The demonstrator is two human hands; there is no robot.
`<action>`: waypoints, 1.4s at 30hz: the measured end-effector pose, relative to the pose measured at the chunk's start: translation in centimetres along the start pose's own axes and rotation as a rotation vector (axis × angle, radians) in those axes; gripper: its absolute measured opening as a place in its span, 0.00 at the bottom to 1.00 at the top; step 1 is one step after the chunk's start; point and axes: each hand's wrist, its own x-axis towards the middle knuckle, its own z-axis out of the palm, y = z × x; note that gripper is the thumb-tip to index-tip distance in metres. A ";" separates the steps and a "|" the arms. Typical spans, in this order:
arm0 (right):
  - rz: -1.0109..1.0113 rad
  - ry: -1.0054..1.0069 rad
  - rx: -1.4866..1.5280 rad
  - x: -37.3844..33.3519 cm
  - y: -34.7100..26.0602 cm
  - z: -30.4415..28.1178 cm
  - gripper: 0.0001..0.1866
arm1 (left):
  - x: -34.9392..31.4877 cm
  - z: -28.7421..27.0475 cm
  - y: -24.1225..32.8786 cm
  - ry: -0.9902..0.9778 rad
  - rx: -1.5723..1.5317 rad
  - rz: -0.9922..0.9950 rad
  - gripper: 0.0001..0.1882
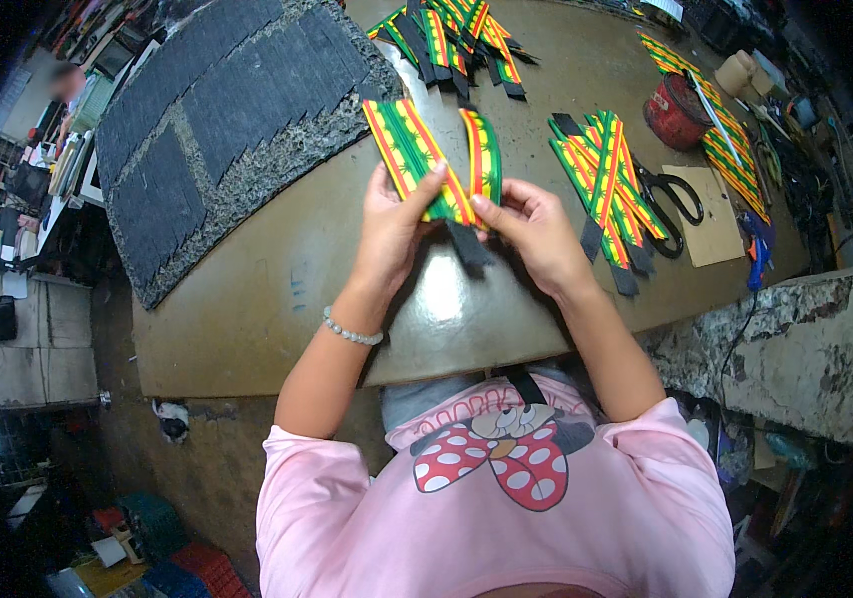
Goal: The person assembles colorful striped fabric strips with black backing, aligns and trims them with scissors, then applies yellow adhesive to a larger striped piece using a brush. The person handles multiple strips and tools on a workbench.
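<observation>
Above the near part of the table, my left hand (387,221) pinches a wide striped band (394,138) in green, yellow and red with a leaf pattern. Its thumb presses on the front, and the other fingers are behind it. My right hand (543,231) grips the lower end of a second patterned strip (487,159), which curves upward. The lower ends of both meet between my hands, where some fingertips are hidden. From there a black strip end (466,244) hangs down. Right of my hands lies a crossed pile of similar strips (606,174) with black ends.
A rough grey slab (332,145) bearing rows of black strips covers the left. More patterned strips (451,40) lie at the far side. On the right are black-handled scissors (686,194), a red tin (671,115), cardboard (713,219) and a blue glue gun (758,244).
</observation>
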 end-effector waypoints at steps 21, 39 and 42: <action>0.038 0.407 -0.481 -6.2 -4.4 -10.2 0.20 | -0.7 1.1 -0.7 -0.072 0.137 0.151 0.24; -0.129 -0.072 -0.373 0.8 -7.4 -0.7 0.12 | -3.3 2.4 -0.3 -0.075 0.238 0.335 0.13; -0.155 -0.086 -0.343 0.9 -6.1 0.3 0.13 | -2.9 2.4 0.3 0.043 0.152 0.451 0.12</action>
